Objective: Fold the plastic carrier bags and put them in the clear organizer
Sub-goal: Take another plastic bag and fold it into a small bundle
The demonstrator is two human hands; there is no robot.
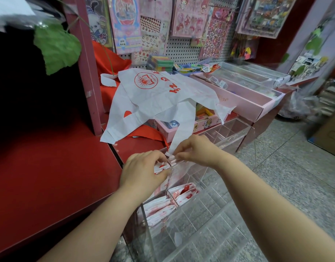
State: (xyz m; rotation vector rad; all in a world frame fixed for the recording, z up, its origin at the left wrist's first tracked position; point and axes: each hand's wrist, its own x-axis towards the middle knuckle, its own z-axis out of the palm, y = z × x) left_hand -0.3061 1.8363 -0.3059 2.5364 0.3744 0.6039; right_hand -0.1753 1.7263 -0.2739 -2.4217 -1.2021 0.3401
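Note:
A folded white-and-red plastic bag (161,166) sits at the top edge of the clear organizer (210,220). My left hand (144,170) grips it from the left. My right hand (196,151) pinches its upper edge from the right, fingertips meeting the left hand's. Several folded bags (164,205) stand packed in the organizer's near compartments. A large unfolded white bag with red print (159,95) lies spread over the boxes behind; one of its handle strips (182,129) hangs down toward my hands.
A red counter (49,167) fills the left. Pink boxes of stationery (244,99) sit behind the organizer, under a pegboard with sticker packs (181,21). Red cloth (110,59) lies behind the bag. Speckled tile floor (295,157) lies to the right, with a cardboard box (329,135).

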